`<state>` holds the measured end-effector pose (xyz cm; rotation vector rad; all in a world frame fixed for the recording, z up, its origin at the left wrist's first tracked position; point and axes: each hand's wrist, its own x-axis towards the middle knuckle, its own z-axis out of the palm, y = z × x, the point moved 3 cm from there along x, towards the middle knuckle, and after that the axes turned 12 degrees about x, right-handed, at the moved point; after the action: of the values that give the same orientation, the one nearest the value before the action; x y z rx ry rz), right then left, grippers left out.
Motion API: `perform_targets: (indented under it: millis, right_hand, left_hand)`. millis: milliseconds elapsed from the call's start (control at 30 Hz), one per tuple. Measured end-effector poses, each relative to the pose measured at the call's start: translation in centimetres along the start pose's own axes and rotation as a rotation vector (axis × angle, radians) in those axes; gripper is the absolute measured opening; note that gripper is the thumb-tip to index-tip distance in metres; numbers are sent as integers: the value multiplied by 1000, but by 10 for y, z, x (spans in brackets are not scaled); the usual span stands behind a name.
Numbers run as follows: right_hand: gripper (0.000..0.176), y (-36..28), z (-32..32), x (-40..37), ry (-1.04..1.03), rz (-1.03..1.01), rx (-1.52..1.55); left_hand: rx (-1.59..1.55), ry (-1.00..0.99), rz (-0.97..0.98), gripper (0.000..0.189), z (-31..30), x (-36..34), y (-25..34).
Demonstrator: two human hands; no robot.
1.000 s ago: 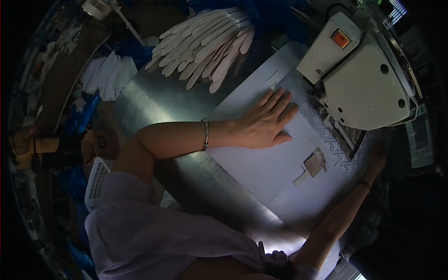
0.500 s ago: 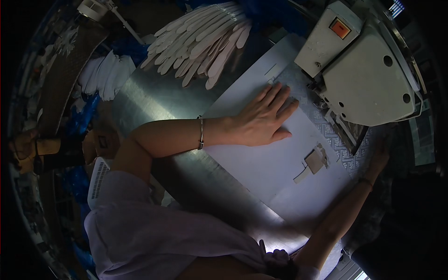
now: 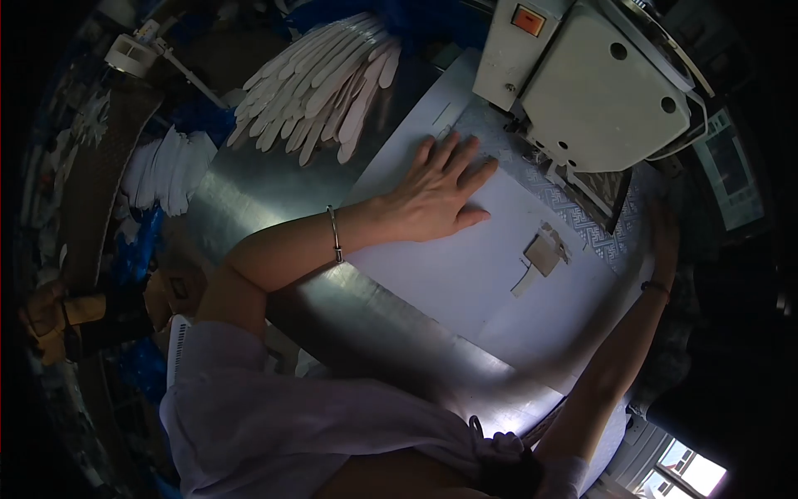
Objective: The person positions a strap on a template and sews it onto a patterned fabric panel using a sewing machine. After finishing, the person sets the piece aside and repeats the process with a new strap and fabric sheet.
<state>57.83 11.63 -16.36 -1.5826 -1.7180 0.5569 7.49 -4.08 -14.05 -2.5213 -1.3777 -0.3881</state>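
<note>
My left hand [image 3: 440,190] lies flat on a white sheet [image 3: 465,274], fingers spread, with a metal bangle at the wrist. Its fingertips reach the edge of a grey-white patterned strip [image 3: 603,234] that runs under the head of a pale machine [image 3: 603,96]. On the far right, in dim light, my right hand [image 3: 662,237] rests at the strip's side with its fingers stretched forward. Nothing shows in its grasp, though its fingertips are dark. Between the hands, a small beige patch with torn edges [image 3: 544,252] sits on the sheet.
A fanned pile of long pale strips [image 3: 320,87] lies on the metal table [image 3: 249,187] at the back. More white pieces [image 3: 169,170] hang at the left. A screen [image 3: 730,170] stands beyond the machine. At far left is another person's hand [image 3: 41,312].
The view has shifted, so the machine, strips and sheet appear further up or left. My left hand stays flat on the sheet, and my right hand remains along the right side.
</note>
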Motion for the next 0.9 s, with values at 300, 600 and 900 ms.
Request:
perform_targets:
  millis: [300, 600, 900]
  right_hand:
    - [76, -34, 12, -87, 35, 290, 390]
    - [69, -53, 30, -89, 205, 248, 602]
    - [75, -44, 28, -85, 252, 207, 200]
  left_hand:
    - [-143, -147, 50, 61, -19, 5, -31]
    - [-116, -196, 58, 52, -21, 12, -38]
    - [-119, -189, 44, 49, -22, 15, -42]
